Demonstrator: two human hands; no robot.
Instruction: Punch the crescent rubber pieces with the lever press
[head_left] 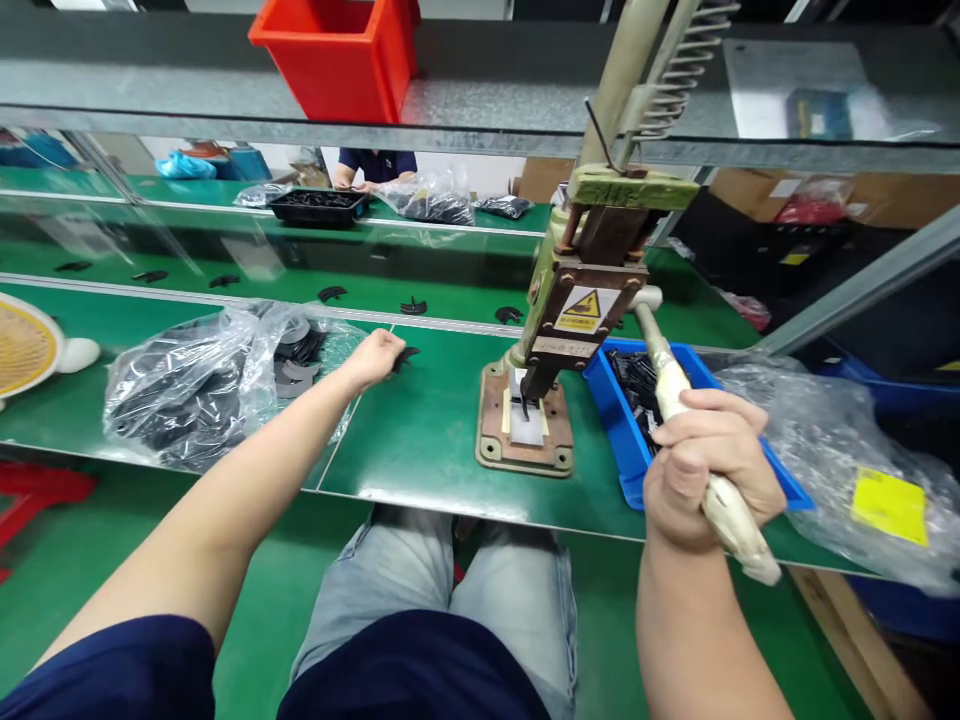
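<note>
My left hand [375, 358] pinches a small black curved part [405, 358] over the green bench, just right of a clear plastic bag [195, 385] of black parts. My right hand [709, 465] is wrapped round the tape-covered lever [664, 365] of a hand press [581, 300]. The press stands on a brown base plate [491, 450]. Under its ram, a dark piece [527, 408] lies on a pale plate. Beside the press, a blue bin [634, 480] holds many black parts, partly hidden by my right hand.
Several black curved parts, one [412, 306] among them, lie in a row on the green strip behind. A red bin [337, 60] sits on the shelf above. Plastic wrap [840, 460] lies at right, a white-rimmed fan [45, 325] at left. Across the bench sits a person [375, 165].
</note>
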